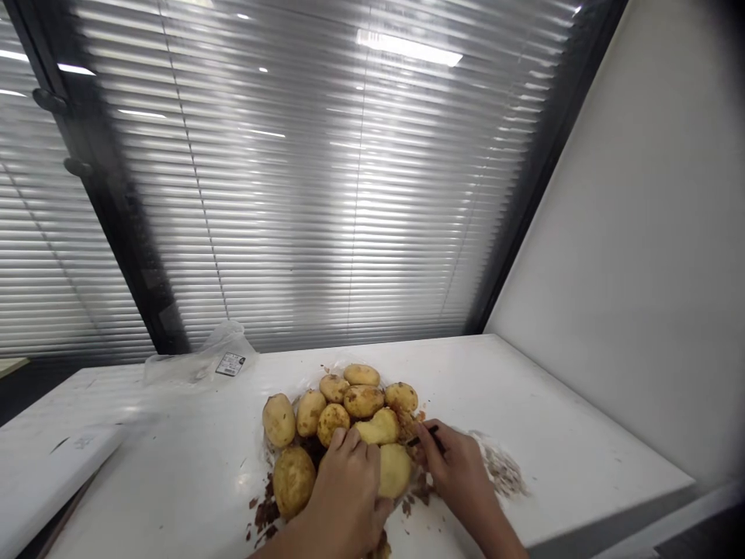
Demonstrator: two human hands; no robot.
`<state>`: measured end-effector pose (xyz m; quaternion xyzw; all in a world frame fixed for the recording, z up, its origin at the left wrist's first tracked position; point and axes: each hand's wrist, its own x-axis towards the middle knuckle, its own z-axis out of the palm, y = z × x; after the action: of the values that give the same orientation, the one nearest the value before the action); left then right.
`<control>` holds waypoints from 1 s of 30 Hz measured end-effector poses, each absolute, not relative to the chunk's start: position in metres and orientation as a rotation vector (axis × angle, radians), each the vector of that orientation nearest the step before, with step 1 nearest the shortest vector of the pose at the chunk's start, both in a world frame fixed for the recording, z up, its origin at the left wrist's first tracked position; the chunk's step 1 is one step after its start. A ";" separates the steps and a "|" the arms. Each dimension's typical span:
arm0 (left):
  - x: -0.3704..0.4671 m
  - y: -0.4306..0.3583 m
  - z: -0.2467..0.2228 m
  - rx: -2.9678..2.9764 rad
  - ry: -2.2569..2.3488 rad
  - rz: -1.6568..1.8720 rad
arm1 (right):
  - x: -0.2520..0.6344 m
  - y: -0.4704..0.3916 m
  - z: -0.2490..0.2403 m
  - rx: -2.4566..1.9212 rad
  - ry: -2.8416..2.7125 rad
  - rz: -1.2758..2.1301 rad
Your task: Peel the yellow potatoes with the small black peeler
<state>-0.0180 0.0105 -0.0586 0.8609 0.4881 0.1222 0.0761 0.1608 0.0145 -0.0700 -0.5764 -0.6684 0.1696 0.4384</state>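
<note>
My left hand (pixel 349 485) is closed on a peeled, pale yellow potato (pixel 395 472), its fingers over the near left side. My right hand (pixel 459 466) grips a small black-handled peeler (pixel 434 439) close to the right of that potato; its blade is hard to make out. Just behind the held potato lies another peeled potato (pixel 381 426). Several unpeeled potatoes (pixel 363 401) with brown skin are heaped beyond my hands, and a large one (pixel 293 481) rests beside my left hand.
Brown peelings (pixel 266 514) are scattered around the heap on the white table (pixel 192 473). A crumpled clear plastic bag (pixel 505 470) lies to the right, and another labelled bag (pixel 201 361) at the back left. A white box (pixel 75 473) stands at left. Window blinds (pixel 314 194) rise behind.
</note>
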 end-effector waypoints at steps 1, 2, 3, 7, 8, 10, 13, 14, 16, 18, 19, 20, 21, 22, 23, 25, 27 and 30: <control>-0.018 0.010 -0.058 2.583 1.460 0.365 | 0.160 0.014 -0.070 -1.421 -1.665 0.463; -0.018 0.010 -0.058 2.589 1.456 0.361 | 0.160 0.013 -0.070 -1.398 -1.685 0.495; -0.018 0.010 -0.058 2.597 1.455 0.359 | 0.159 0.013 -0.070 -1.375 -1.713 0.502; -0.018 0.009 -0.059 2.608 1.472 0.361 | 0.158 0.013 -0.071 -1.423 -1.693 0.345; -0.018 0.009 -0.059 2.604 1.473 0.360 | 0.158 0.013 -0.070 -1.438 -1.680 0.342; -0.018 0.009 -0.058 2.611 1.461 0.355 | 0.158 0.014 -0.070 -1.415 -1.718 0.373; -0.017 0.009 -0.057 2.632 1.459 0.345 | 0.157 0.015 -0.069 -1.382 -1.790 0.373; -0.017 0.009 -0.057 2.631 1.461 0.339 | 0.157 0.015 -0.068 -1.394 -1.781 0.352; -0.018 0.009 -0.057 2.624 1.462 0.327 | 0.157 0.015 -0.067 -1.401 -1.768 0.355; -0.018 0.010 -0.057 2.624 1.453 0.326 | 0.157 0.015 -0.066 -1.356 -1.823 0.389; -0.018 0.010 -0.058 2.626 1.453 0.325 | 0.157 0.015 -0.066 -1.329 -1.861 0.404; -0.017 0.010 -0.058 2.629 1.455 0.324 | 0.157 0.015 -0.066 -1.314 -1.885 0.403; -0.017 0.010 -0.058 2.626 1.461 0.326 | 0.157 0.015 -0.066 -1.315 -1.887 0.383; -0.017 0.010 -0.058 2.620 1.471 0.329 | 0.157 0.015 -0.066 -1.329 -1.865 0.356; -0.017 0.010 -0.058 2.613 1.477 0.329 | 0.157 0.015 -0.066 -1.347 -1.834 0.341; -0.017 0.010 -0.057 2.601 1.469 0.327 | 0.156 0.015 -0.068 -1.352 -1.809 0.342; -0.017 0.010 -0.057 2.587 1.461 0.321 | 0.155 0.014 -0.069 -1.318 -1.839 0.361; -0.017 0.010 -0.056 2.563 1.475 0.308 | 0.156 0.015 -0.070 -1.308 -1.822 0.312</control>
<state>-0.0173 0.0104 -0.0559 0.8589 0.4945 0.1033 0.0843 0.1556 0.0146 -0.0697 -0.5229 -0.7285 0.1248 0.4246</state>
